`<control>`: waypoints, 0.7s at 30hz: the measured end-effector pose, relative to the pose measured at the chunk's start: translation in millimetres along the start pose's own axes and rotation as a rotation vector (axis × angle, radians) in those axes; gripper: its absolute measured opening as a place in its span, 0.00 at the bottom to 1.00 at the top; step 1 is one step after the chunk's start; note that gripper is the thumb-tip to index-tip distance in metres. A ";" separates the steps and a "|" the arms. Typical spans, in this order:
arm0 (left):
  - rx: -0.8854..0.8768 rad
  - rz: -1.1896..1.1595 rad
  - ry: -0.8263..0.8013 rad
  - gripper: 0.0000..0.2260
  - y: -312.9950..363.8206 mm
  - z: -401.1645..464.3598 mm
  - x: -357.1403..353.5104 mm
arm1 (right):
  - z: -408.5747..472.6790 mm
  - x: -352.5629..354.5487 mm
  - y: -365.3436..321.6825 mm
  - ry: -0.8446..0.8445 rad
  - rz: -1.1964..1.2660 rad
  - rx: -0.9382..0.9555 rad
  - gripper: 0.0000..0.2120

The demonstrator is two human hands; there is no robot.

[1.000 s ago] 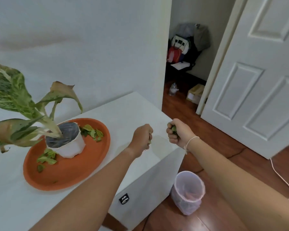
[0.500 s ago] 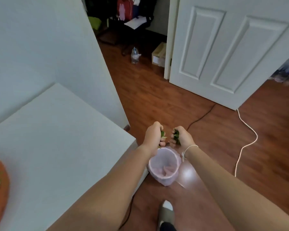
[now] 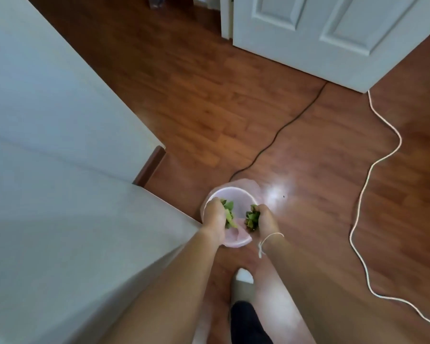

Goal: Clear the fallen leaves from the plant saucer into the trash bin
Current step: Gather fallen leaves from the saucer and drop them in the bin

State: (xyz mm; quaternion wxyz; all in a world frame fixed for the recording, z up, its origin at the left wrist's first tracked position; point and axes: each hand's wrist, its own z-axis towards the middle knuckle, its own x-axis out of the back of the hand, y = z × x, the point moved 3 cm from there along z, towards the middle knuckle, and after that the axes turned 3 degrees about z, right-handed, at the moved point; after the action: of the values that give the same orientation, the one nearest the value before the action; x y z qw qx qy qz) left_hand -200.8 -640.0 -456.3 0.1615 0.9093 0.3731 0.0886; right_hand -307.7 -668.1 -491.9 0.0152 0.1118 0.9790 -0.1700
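Observation:
A small pink-lined trash bin [image 3: 236, 193] stands on the wooden floor beside the white table's corner. Both my hands hover over its mouth. My left hand [image 3: 215, 219] holds a bunch of green leaves [image 3: 229, 213], which stick out of its loosening fingers. My right hand [image 3: 265, 220] grips another clump of darker leaves [image 3: 252, 218] over the bin's right side. The plant and its saucer are out of view.
The white table [image 3: 60, 207] fills the left. A black cable [image 3: 278, 132] and a white cable [image 3: 363, 194] run across the floor. A white door [image 3: 333, 33] stands at the top right. My foot [image 3: 243, 281] is just below the bin.
My view has tilted down and both hands have dropped lower onto the bin's mouth. Their fingers have loosened, so more of the leaves shows.

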 end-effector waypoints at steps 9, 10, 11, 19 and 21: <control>0.100 0.047 -0.014 0.15 -28.2 66.9 -3.8 | 71.0 0.7 21.4 0.006 -0.158 -0.076 0.20; 0.104 0.056 -0.024 0.15 -29.2 68.7 -5.0 | 73.2 0.8 23.4 -0.014 -0.161 -0.087 0.23; 0.109 0.062 -0.034 0.16 -29.8 70.0 -6.3 | 74.4 0.1 25.1 -0.042 -0.160 -0.107 0.24; 0.080 0.151 -0.042 0.21 -21.7 70.6 -7.6 | 73.8 0.5 25.1 -0.065 -0.228 -0.145 0.23; 0.084 0.145 -0.042 0.22 -20.6 71.0 -7.1 | 72.1 0.9 24.3 -0.074 -0.222 -0.120 0.22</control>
State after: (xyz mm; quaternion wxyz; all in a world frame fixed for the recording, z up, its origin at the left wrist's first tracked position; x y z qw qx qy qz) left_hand -199.2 -647.4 -530.2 0.1240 0.9416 0.3062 0.0653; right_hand -303.8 -669.9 -567.9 0.0390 -0.0046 0.9925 -0.1159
